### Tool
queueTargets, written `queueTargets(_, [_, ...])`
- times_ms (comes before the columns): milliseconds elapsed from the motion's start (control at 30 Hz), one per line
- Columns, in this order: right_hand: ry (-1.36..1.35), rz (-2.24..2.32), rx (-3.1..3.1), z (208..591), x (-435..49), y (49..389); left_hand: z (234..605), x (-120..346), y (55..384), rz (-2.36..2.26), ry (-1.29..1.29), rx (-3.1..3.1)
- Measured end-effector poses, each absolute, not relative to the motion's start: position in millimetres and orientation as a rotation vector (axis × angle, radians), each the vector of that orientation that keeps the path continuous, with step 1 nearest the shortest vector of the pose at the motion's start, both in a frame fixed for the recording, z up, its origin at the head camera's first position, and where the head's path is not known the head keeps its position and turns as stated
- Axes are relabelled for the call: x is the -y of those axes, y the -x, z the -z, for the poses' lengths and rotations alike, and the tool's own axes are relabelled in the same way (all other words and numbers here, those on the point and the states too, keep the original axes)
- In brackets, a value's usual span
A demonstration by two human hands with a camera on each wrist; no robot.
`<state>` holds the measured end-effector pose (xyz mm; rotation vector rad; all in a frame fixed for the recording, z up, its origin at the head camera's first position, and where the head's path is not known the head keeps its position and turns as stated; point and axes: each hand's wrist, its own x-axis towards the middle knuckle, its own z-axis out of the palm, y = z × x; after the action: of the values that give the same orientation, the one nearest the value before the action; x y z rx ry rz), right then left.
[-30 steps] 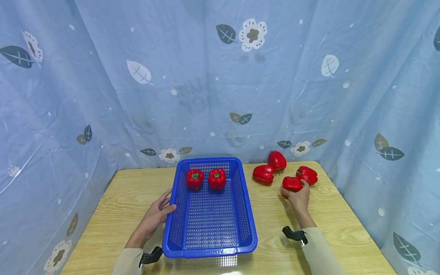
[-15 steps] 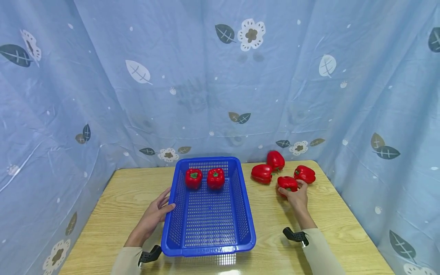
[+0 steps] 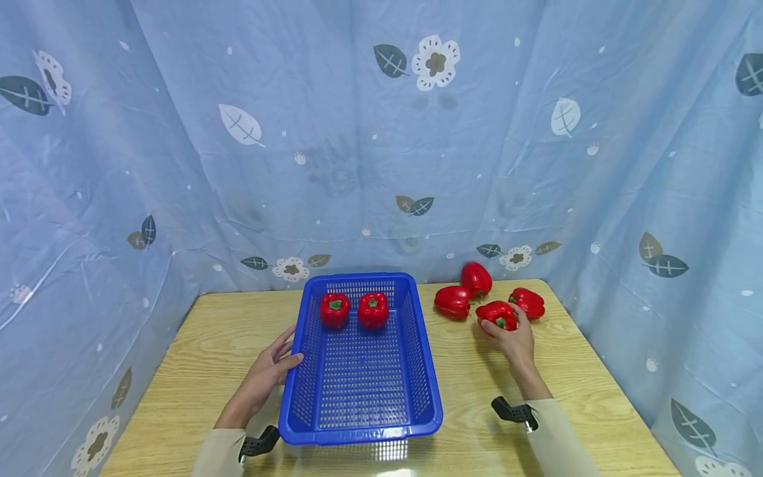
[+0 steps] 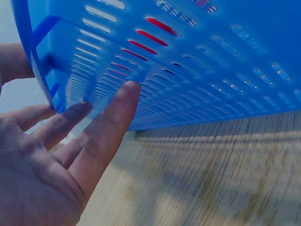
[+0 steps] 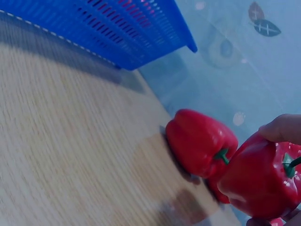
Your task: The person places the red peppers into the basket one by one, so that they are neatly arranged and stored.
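Observation:
My right hand (image 3: 517, 339) grips a red bell pepper (image 3: 493, 313) between thumb and fingers. Its green stem faces me, and in the right wrist view the held bell pepper (image 5: 256, 176) appears raised off the table. At the basket's left side, my left hand (image 3: 269, 368) holds the blue plastic basket (image 3: 360, 435), thumb at the rim. Seen from the left wrist, fingers (image 4: 106, 125) lie along the slotted outer wall. Inside at the far end, a left bell pepper (image 3: 334, 311) and a right bell pepper (image 3: 373, 311) stand upright, stems up.
Beyond the held pepper, one bell pepper (image 3: 453, 302) lies close to another bell pepper (image 3: 476, 279) near the curtain. A further bell pepper (image 3: 528, 303) lies right of my right hand. A blue patterned curtain (image 3: 357, 165) encloses the wooden table (image 3: 223, 331).
My right hand has taken the bell pepper slightly left, away from the rightmost one, and turned it so its stem shows. The left hand stays at the basket.

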<state>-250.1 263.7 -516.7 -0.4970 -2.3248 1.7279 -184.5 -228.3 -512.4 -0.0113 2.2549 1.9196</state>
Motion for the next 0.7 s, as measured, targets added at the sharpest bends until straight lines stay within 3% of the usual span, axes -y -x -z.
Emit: queueTargets(700, [0.338,-1.742,2.29,479.4,-243.7,239.0,512.8,229.6,186.6,-1.916,0.013,-2.243])
